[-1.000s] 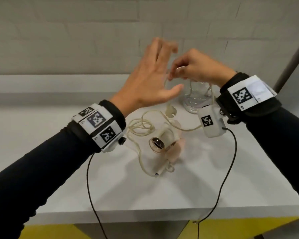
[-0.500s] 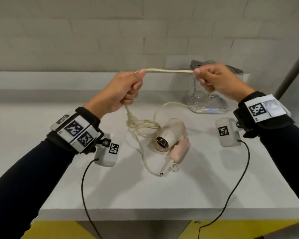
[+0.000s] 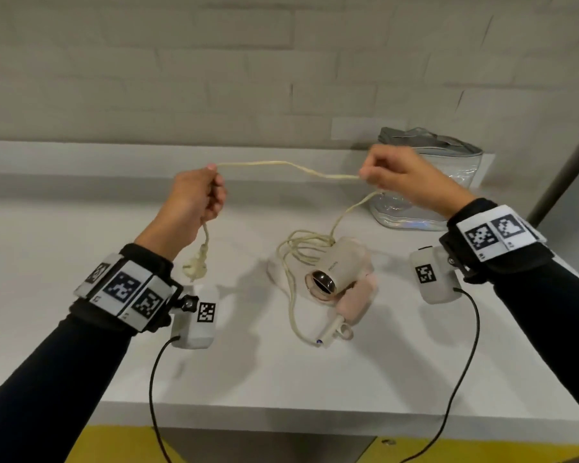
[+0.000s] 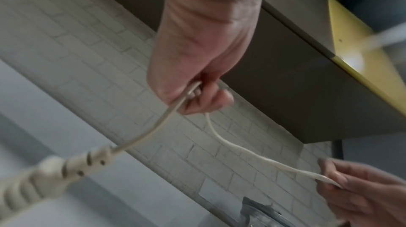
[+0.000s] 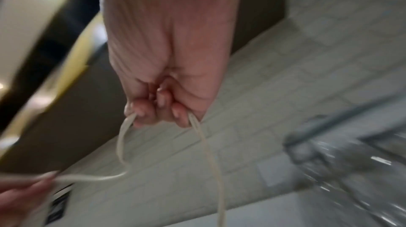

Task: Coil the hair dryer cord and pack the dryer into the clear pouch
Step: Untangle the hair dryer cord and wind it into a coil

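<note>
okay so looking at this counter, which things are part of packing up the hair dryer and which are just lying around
Part of the job:
- cord, held up between the left hand and the right hand
- plug, hanging below the left hand
- hair dryer, lying on the counter
- clear pouch, standing behind the right hand

Just lying about:
- nothing else loose on the counter that I can see

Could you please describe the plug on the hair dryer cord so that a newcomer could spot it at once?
Above the white table, find the left hand gripping the cream cord. The plug dangles just below that fist, the only thick, ribbed lump on the thin cord.
</note>
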Available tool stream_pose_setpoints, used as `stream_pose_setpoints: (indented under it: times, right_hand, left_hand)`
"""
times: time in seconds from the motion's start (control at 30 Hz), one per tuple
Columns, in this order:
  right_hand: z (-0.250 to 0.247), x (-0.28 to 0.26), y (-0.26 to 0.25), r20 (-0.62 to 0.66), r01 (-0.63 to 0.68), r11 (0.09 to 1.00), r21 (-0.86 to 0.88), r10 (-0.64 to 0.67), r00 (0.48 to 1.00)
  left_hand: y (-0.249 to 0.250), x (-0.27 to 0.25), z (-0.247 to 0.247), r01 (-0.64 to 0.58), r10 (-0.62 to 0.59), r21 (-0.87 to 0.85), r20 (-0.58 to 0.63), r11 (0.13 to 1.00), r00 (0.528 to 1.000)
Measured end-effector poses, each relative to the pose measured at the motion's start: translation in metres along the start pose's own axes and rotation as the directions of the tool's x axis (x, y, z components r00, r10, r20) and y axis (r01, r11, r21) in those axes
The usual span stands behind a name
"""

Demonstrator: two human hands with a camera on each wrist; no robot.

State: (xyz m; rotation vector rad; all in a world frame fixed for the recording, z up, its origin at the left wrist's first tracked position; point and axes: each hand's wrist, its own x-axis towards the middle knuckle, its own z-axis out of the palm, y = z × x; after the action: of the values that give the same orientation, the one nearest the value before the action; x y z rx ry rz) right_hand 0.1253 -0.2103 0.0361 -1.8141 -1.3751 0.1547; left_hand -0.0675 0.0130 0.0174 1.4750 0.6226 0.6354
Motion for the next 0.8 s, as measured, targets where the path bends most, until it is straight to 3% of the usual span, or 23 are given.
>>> stream_pose_setpoints:
  times: [0.1, 0.17, 0.3, 0.47, 0.53, 0.63, 0.8]
  right_hand:
    - [0.023, 0.009, -0.037, 0.221, 0.124, 0.967, -0.222, -0.074, 0.972]
    - [0.039, 0.016, -0.052, 0.29, 0.196, 0.934, -0.3, -0.107, 0.951]
    - [0.055, 0.029, -0.069, 0.18, 0.281, 0.902, -0.327, -0.232, 0.956]
    - [0.046, 0.039, -0.063, 0.12, 0.237, 0.969, -0.069, -0.228, 0.966]
    - [0.042, 0.042, -0.059, 0.109, 0.202, 0.971, -0.126, -0.189, 0.976]
    - [0.024, 0.044, -0.044, 0.058, 0.122, 0.97, -0.21, -0.112, 0.992]
    - [-0.007, 0.034, -0.015, -0.065, 0.001, 1.0, -0.022, -0.003, 0.998]
  left_hand:
    - [0.011, -0.004, 0.026, -0.05, 0.051, -0.019, 0.081, 0.999, 0.995]
    - [0.016, -0.011, 0.044, -0.091, 0.093, -0.02, 0.182, 0.996, 0.979]
    - [0.018, -0.024, 0.07, -0.21, 0.185, 0.052, 0.301, 0.976, 0.935]
    - [0.02, -0.029, 0.067, -0.261, 0.244, 0.061, 0.207, 0.963, 0.948]
    - [0.021, -0.027, 0.06, -0.314, 0.298, 0.061, 0.191, 0.947, 0.935]
    - [0.025, -0.02, 0.039, -0.322, 0.322, -0.012, 0.068, 0.947, 0.944]
    - [0.022, -0.009, 0.004, -0.326, 0.325, -0.042, -0.029, 0.944, 0.945]
